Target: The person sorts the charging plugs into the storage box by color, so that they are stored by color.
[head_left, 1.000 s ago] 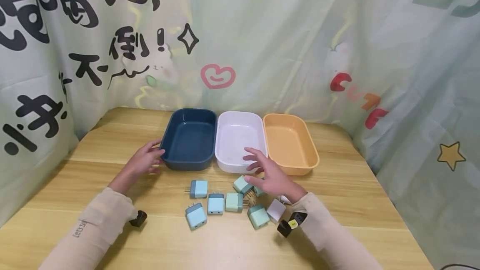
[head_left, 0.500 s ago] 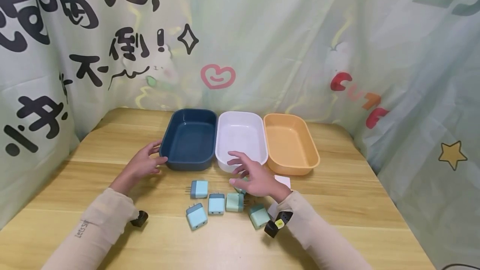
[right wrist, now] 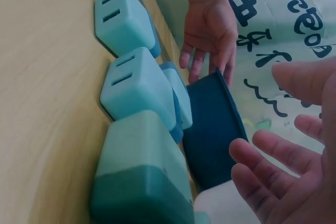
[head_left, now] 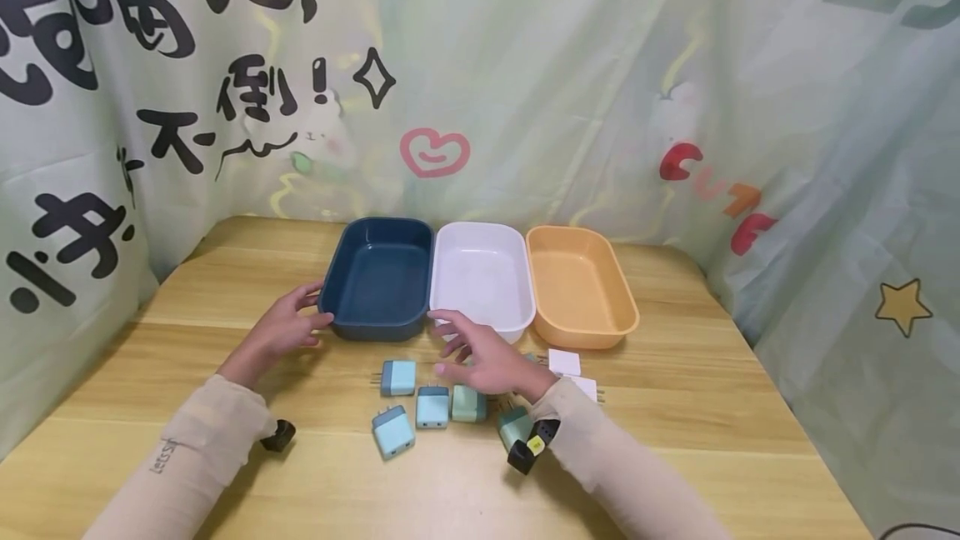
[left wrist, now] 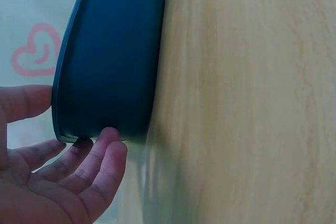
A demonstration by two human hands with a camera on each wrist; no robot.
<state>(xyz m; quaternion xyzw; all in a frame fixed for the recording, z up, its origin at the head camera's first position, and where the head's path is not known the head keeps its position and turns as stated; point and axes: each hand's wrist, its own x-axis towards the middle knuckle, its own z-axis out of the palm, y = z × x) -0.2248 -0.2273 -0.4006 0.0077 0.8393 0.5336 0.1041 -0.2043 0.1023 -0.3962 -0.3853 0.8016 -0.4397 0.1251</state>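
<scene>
In the head view my left hand (head_left: 288, 323) rests at the left side of the dark blue tray (head_left: 378, 330). The left wrist view shows its thumb at the tray's rim and relaxed fingers along the outer wall. My right hand (head_left: 487, 361) hovers palm down, fingers loosely spread and holding nothing, before the white tray (head_left: 480, 273). Light blue plug chargers (head_left: 397, 378) lie to its left. A green charger (head_left: 468, 404) lies just below it, another green charger (head_left: 513, 426) near its wrist. White chargers (head_left: 564, 362) show behind the right sleeve; others are partly hidden.
An orange tray (head_left: 581, 290) stands against the white one, all three in a row at the back of the wooden table (head_left: 337, 473). A printed curtain (head_left: 540, 90) hangs behind. Black wrist cameras (head_left: 279, 436) sit on both wrists.
My right hand has moved left over the chargers, from before the white tray's right side to its left side, uncovering white chargers. My left hand has stayed at the blue tray.
</scene>
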